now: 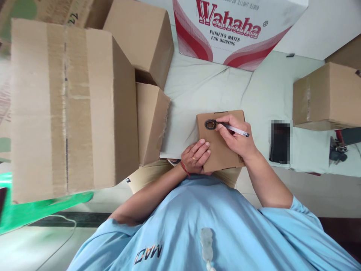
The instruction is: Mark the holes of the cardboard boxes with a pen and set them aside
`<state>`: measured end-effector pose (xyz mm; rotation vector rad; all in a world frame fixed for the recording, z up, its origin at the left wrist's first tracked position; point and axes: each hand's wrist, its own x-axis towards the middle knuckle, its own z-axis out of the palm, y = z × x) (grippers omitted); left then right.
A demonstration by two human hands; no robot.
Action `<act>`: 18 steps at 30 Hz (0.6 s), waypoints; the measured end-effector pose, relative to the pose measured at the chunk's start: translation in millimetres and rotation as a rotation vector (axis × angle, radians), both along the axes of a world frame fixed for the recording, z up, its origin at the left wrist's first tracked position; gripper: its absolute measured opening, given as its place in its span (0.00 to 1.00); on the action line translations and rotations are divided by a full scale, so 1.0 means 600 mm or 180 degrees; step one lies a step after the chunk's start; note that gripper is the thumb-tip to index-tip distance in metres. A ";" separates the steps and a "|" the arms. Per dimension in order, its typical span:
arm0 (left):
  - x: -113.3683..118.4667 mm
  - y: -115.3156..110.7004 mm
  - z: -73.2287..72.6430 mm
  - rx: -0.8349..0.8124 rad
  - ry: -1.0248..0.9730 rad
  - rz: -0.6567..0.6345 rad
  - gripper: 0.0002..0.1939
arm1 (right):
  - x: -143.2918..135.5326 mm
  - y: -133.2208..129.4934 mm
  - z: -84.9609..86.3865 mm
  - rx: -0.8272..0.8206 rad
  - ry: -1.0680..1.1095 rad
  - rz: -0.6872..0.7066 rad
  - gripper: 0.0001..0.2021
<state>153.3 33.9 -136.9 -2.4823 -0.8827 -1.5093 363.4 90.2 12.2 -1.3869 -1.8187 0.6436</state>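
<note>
A: Why's L hand (196,156) at box's 8 o'clock?
B: Prob. bracing small brown cardboard box (221,156), sitting dead ahead, 12 o'clock. Fingers lying nearly together on top; thumb grip unclear.
A: R hand (239,141)?
B: At 3, pinching slim white pen w/ black end (236,130), tip pointing at dark scribbled ring (207,124), box's 11. Prob. steadying strokes.

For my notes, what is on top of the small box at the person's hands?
On the small box: a dark ring and the left hand; the right hand, with a pen, is over it. Whatever the hands cover cannot be seen.
</note>
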 end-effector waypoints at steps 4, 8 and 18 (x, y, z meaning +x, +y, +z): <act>-0.001 0.000 -0.002 0.0007 0.0016 -0.0006 0.39 | -0.001 0.002 -0.001 0.0050 -0.0027 0.0091 0.06; 0.000 0.000 0.000 -0.0001 -0.0065 -0.0094 0.39 | -0.003 0.003 -0.002 0.0137 -0.0050 0.0222 0.06; 0.005 0.004 0.013 0.0107 -0.0123 0.0000 0.38 | -0.002 0.007 -0.011 0.0125 -0.0100 0.0360 0.10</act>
